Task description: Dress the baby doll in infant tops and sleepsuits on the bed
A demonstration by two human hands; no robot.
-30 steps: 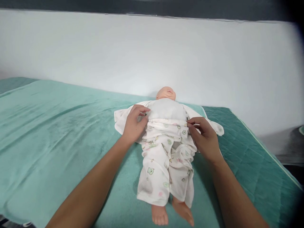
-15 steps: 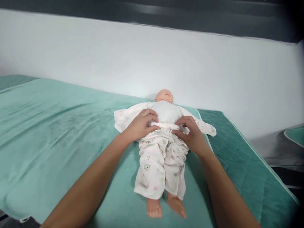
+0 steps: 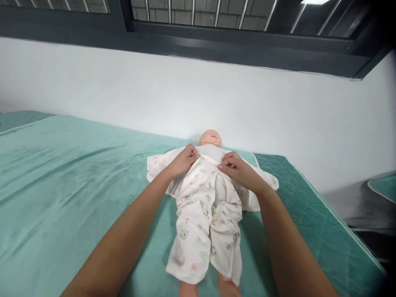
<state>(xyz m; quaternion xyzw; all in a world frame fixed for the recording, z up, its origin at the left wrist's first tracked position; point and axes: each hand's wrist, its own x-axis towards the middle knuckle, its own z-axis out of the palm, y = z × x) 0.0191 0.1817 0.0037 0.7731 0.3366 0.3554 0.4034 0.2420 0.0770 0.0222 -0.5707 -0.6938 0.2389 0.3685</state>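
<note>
A baby doll [image 3: 210, 137] lies on its back, its head toward the wall. On its legs are white baby pants [image 3: 193, 218] printed with small green and pink figures. My left hand [image 3: 185, 160] pinches the waistband at the doll's chest on the left side. At the other side my right hand [image 3: 236, 168] is closed on the waistband, its fingertips pressed together. A white baby top [image 3: 161, 165] is spread open beneath the doll, sleeves out to both sides. The doll's feet are cut off by the lower edge of the view.
The doll rests on a light green sheet [image 3: 77, 185] over a bed. A darker green quilted mat [image 3: 309, 218] extends along the right. Behind stands a white wall [image 3: 123, 90], with a dark window frame [image 3: 247, 45] and metal bars above it.
Both hands have drawn the waistband up from the doll's belly toward its chest, stretching the pants smoother. Their fingers have closed tighter. The view has tilted up, bringing the window bars in.
</note>
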